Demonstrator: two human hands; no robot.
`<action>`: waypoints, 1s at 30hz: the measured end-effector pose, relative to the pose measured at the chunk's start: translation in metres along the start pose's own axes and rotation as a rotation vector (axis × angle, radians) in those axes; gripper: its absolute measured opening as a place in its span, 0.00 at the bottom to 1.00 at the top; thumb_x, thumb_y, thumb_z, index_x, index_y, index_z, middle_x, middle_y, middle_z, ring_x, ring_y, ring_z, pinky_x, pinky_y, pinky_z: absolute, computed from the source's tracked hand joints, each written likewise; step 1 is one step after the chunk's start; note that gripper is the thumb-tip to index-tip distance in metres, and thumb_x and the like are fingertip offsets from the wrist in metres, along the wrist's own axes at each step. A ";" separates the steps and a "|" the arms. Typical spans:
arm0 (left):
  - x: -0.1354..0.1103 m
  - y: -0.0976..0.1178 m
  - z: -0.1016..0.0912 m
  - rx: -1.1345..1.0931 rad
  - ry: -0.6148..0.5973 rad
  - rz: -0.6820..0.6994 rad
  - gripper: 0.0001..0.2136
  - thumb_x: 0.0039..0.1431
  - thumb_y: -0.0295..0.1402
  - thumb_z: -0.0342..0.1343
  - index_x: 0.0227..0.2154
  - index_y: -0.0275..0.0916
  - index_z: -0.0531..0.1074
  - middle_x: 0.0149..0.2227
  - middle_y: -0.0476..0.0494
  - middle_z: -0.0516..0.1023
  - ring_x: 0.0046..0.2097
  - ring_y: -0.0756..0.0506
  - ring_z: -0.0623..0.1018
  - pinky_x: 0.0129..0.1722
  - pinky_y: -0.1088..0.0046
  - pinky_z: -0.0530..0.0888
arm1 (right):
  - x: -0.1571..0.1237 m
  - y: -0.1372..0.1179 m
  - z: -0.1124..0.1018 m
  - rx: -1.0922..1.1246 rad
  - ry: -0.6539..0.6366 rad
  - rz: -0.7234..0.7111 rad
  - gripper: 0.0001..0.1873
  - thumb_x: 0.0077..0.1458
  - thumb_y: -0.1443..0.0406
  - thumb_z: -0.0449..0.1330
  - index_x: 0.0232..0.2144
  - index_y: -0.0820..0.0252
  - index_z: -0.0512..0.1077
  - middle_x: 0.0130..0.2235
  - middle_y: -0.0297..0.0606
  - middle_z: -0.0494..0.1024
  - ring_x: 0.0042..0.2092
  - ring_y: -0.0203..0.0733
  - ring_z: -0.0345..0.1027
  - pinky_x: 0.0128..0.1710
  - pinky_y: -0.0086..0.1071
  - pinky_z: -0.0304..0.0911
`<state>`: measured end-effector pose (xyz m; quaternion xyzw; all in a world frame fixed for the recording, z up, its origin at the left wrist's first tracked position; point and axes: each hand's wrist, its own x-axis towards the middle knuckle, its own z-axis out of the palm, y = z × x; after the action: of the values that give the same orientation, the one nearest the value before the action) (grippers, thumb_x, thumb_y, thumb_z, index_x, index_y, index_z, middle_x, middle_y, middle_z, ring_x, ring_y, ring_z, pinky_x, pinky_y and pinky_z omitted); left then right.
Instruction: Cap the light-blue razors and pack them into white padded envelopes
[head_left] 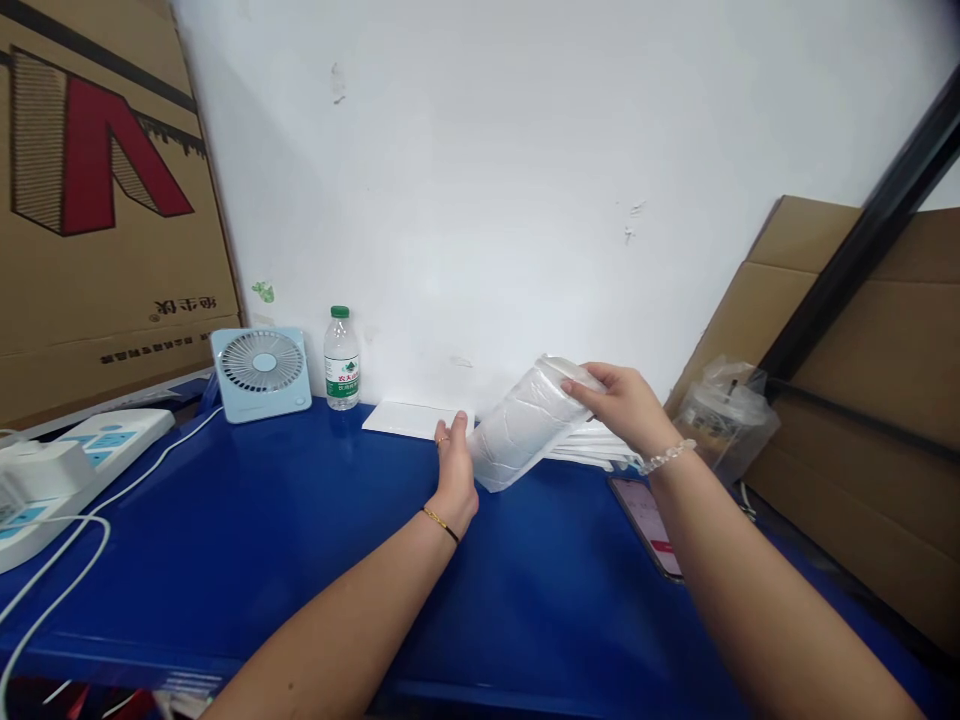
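A flat, whitish, shiny wrapped packet (525, 425) with creases across it is held tilted over the blue table. My right hand (622, 400) pinches its upper right end between thumb and fingers. By the lower left end is my left hand (455, 468), fingers raised and apart, palm turned toward the packet; whether it touches the edge I cannot tell. Behind the left fingers lies a flat white box (405, 417) against the wall. Partly hidden behind the packet and right hand is a stack of thin white packets (592, 446).
At the back left stand a light blue fan (264, 375) and a water bottle (342, 365). A white power strip (105, 450) with cables lies left. A phone (645, 520) is under my right forearm. Cardboard (847, 430) and a bagged item (724, 410) flank the right side.
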<state>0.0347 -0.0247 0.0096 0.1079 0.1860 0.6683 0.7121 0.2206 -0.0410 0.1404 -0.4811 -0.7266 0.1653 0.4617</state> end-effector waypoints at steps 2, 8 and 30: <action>0.000 0.002 0.003 0.149 -0.062 0.214 0.18 0.47 0.31 0.62 0.44 0.44 0.69 0.49 0.47 0.71 0.54 0.48 0.66 0.47 0.81 0.65 | 0.001 -0.003 -0.007 -0.042 -0.020 -0.040 0.17 0.47 0.55 0.60 0.30 0.64 0.75 0.25 0.36 0.74 0.26 0.36 0.65 0.24 0.28 0.61; -0.013 -0.002 0.016 0.875 -0.617 0.110 0.17 0.44 0.34 0.64 0.39 0.36 0.72 0.39 0.41 0.76 0.41 0.42 0.75 0.43 0.68 0.69 | 0.000 -0.013 -0.010 0.000 -0.084 -0.010 0.19 0.44 0.54 0.62 0.32 0.65 0.75 0.30 0.40 0.76 0.32 0.41 0.68 0.30 0.31 0.62; -0.015 0.019 0.015 0.377 -0.582 -0.783 0.19 0.57 0.43 0.48 0.44 0.32 0.67 0.31 0.39 0.73 0.22 0.53 0.68 0.21 0.79 0.64 | -0.001 0.073 -0.015 0.209 0.060 0.058 0.19 0.47 0.53 0.60 0.35 0.63 0.74 0.28 0.37 0.74 0.27 0.36 0.64 0.26 0.28 0.61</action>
<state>0.0231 -0.0369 0.0321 0.3377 0.1238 0.2495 0.8991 0.2730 -0.0096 0.0971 -0.4557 -0.6771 0.2390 0.5260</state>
